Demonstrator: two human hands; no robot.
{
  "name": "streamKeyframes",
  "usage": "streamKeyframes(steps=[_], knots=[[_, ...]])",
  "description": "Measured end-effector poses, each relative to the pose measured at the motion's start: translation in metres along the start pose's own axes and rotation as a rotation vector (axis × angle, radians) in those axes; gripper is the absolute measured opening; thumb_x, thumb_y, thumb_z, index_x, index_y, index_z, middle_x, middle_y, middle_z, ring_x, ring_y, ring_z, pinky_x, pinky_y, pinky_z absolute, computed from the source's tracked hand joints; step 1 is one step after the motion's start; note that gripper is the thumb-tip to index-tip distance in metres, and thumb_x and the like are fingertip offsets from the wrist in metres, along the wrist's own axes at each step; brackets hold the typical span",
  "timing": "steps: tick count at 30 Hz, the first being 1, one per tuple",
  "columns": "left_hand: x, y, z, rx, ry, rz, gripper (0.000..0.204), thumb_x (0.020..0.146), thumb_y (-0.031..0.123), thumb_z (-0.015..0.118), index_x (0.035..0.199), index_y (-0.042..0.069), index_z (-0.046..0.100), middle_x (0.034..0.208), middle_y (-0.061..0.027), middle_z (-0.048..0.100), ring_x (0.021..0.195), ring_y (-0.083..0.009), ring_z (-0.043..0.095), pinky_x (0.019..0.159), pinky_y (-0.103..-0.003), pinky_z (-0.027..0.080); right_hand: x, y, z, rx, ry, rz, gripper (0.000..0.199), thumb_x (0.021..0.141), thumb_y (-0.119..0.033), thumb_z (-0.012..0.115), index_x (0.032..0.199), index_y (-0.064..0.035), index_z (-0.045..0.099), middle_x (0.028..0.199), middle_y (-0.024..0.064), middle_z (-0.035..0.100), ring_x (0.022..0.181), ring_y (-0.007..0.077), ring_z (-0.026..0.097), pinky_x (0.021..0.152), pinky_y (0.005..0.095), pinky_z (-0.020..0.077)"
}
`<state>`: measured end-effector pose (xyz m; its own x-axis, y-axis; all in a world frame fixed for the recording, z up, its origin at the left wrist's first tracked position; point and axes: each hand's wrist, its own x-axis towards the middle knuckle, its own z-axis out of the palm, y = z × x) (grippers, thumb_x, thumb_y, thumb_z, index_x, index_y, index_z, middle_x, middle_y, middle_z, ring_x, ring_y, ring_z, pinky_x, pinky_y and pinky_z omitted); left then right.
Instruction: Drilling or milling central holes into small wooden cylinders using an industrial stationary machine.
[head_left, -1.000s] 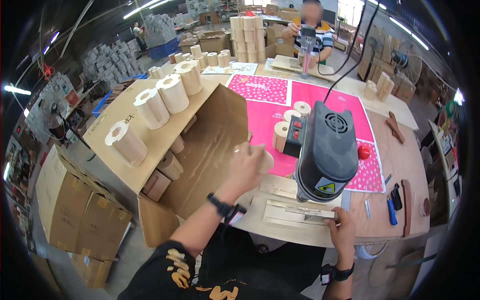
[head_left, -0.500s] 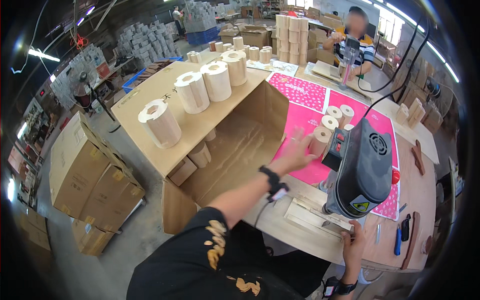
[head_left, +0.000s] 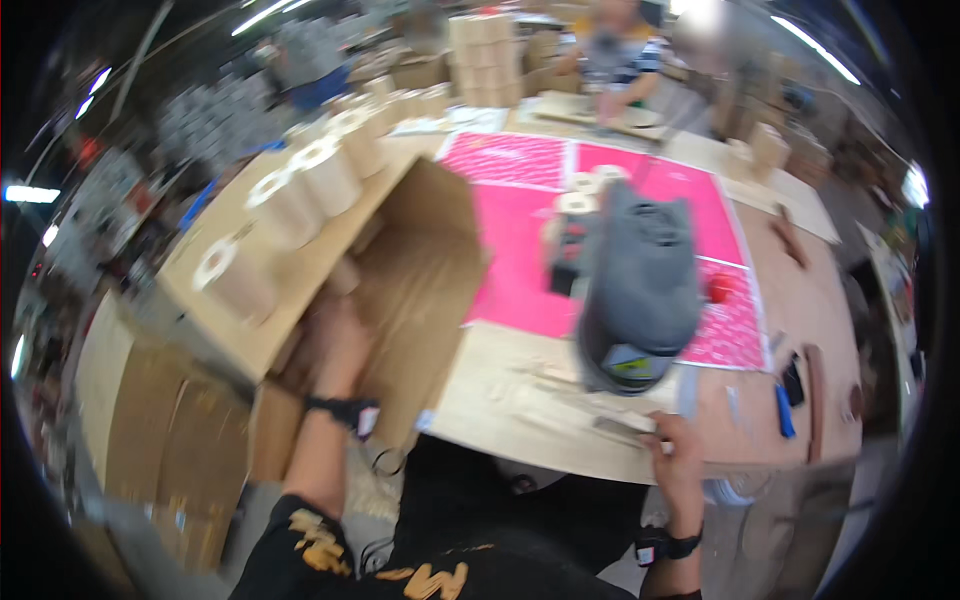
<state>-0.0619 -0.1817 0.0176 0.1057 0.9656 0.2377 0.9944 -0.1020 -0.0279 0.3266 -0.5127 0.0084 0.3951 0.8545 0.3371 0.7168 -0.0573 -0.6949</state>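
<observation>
The whole view is blurred by motion. My left hand [head_left: 335, 345], with a black watch on the wrist, reaches down into a large open cardboard box [head_left: 420, 270] beside the table, close to pale wooden cylinders [head_left: 345, 275] inside it. Blur hides whether the fingers hold one. My right hand [head_left: 675, 455] rests at the table's front edge, fingers on the end of a flat pale piece [head_left: 610, 425] lying below a grey upright machine [head_left: 640, 285].
More pale cylinders [head_left: 285, 205] lie in a row on the box's flap. A pink mat [head_left: 520, 230] covers the wooden table [head_left: 500, 390]. Small tools [head_left: 785, 410] lie at the right. Another person [head_left: 620, 60] works at the far end, beside stacked cylinders. Flat cartons [head_left: 150, 430] stand at the left.
My left hand has left the table by the machine and gone left and down into the cardboard box. My right hand has stayed at the table edge. The view has swung.
</observation>
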Motion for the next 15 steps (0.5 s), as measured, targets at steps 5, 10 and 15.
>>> streamKeyframes(steps=[5,10,15], knots=[[0.016,-0.012,0.015,0.114,-0.202,-0.104,0.098,0.068,0.031,0.081,0.146,-0.004,0.034,0.152,-0.0273,0.035,0.138,-0.0415,0.038,0.112,-0.054,0.033,-0.011,-0.001,-0.011,-0.048,-0.016,0.076,0.026,0.083,-0.012,0.072,0.109,-0.0109,0.068,0.095,0.0106,0.067,0.092,0.0315,0.063,0.079,0.0401,0.0516],[0.023,-0.015,0.032,0.111,0.073,-0.082,0.077,0.075,0.017,0.07,0.142,0.0,0.035,0.139,-0.0262,0.044,0.129,-0.0457,0.041,0.109,-0.06,0.03,-0.01,-0.006,-0.014,-0.085,-0.034,0.08,0.027,0.087,-0.017,0.069,0.114,-0.0147,0.067,0.098,0.0098,0.065,0.093,0.0322,0.062,0.079,0.0413,0.0515],[0.038,-0.036,0.056,0.099,0.083,-0.155,0.074,0.074,0.014,0.068,0.14,0.001,0.038,0.139,-0.0309,0.041,0.131,-0.0477,0.038,0.11,-0.061,0.027,-0.007,-0.009,-0.012,-0.114,-0.053,0.077,0.029,0.089,-0.018,0.066,0.118,-0.016,0.065,0.097,0.0085,0.064,0.093,0.0312,0.063,0.076,0.0413,0.0523]])
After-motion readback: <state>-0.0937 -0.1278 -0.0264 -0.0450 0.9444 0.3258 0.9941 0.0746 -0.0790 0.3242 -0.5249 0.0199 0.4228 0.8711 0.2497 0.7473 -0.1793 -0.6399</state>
